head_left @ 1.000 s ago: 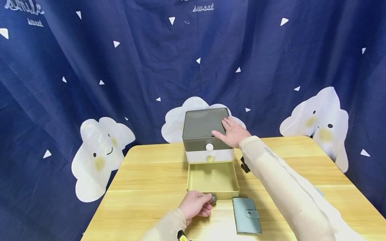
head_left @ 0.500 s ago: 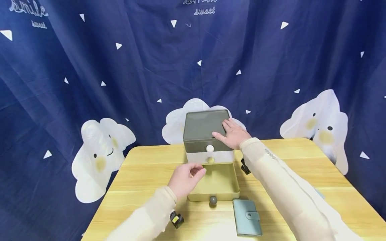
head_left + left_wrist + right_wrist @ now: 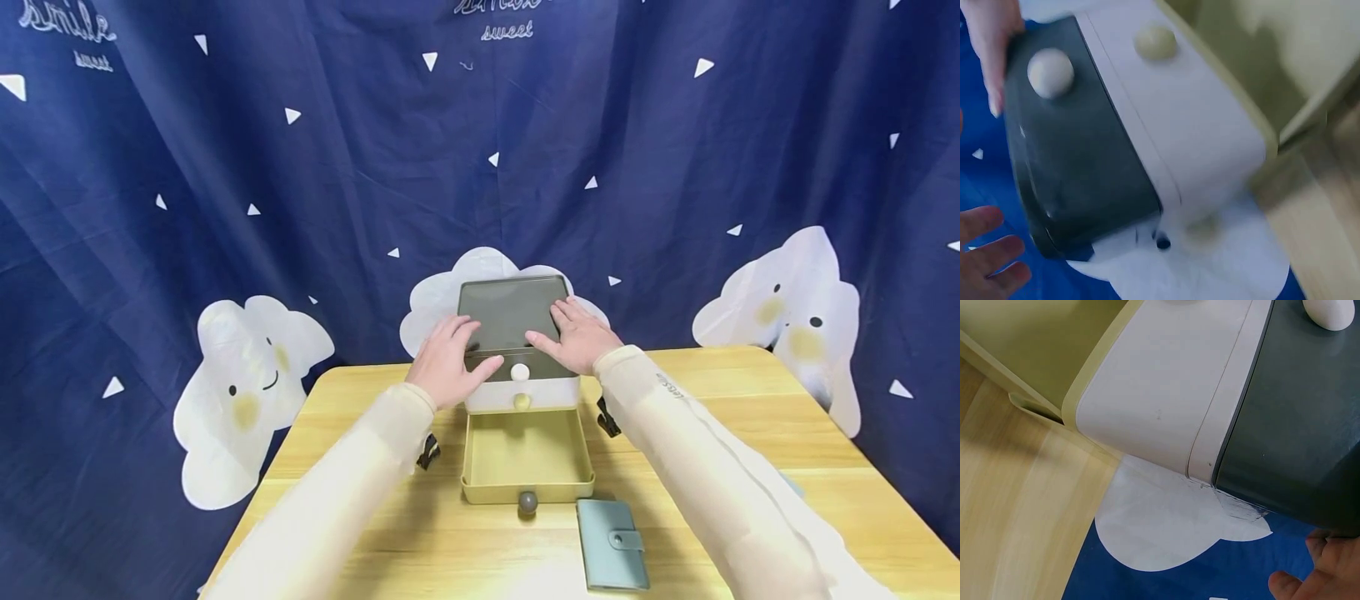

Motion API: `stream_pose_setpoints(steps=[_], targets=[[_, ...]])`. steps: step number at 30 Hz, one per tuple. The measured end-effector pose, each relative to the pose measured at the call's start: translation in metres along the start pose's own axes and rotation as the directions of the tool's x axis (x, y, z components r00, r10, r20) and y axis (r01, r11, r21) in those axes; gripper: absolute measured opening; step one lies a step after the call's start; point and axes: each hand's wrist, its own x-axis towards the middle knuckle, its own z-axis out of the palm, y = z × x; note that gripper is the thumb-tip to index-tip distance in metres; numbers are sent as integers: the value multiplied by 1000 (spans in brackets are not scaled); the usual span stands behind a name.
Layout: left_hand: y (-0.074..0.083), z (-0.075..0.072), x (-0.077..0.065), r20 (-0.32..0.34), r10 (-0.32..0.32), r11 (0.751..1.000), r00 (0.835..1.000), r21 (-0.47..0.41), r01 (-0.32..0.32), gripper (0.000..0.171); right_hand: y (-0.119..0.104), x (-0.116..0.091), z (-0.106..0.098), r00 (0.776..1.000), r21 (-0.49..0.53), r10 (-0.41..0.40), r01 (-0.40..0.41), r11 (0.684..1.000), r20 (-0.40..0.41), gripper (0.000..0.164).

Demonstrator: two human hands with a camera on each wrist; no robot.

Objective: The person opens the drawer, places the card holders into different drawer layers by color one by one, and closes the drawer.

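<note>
A small stacked drawer box stands at the table's far side, with a dark grey top tier (image 3: 513, 312), a white middle tier (image 3: 547, 392) and a yellow bottom drawer (image 3: 525, 454) pulled out. Bare yellow floor shows inside that drawer, and a grey round knob (image 3: 528, 502) is on its front. My right hand (image 3: 577, 335) rests on the top's right edge, fingers extended. At the top's left front corner is my left hand (image 3: 450, 362), fingers spread; the left wrist view shows its fingertips (image 3: 997, 250) beside the grey tier. White knob (image 3: 1050, 73) and yellow knob (image 3: 1155, 42) mark the upper tiers.
A light blue snap wallet (image 3: 612, 543) lies on the wooden table (image 3: 337, 483), just right of the open drawer. A small bluish thing (image 3: 792, 485) is mostly hidden behind my right sleeve. A dark blue curtain (image 3: 360, 167) with cloud faces hangs right behind the table.
My left hand has let go of the grey knob and moved up and away to the box's top left corner. The right hand stays on the top; the drawer remains pulled out.
</note>
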Motion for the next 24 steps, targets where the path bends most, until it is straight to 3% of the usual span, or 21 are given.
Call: stream_pose_setpoints(steps=[3, 7, 15, 24], targets=[[-6, 2, 14, 109, -62, 996, 992, 75, 54, 85, 0, 0, 0, 1000, -1, -1, 1, 1000, 6, 104], [-12, 6, 29, 217, -144, 984, 965, 132, 117, 98, 1, 0, 0, 1000, 3, -7, 7, 1000, 11, 104], [-19, 12, 43, 327, -254, 963, 910, 170, 208, 106, -1, -2, -2, 1000, 0, -2, 2, 1000, -1, 102], [-20, 17, 43, 308, -241, 963, 920, 189, 189, 100, -1, 0, -1, 1000, 2, -5, 5, 1000, -4, 103]])
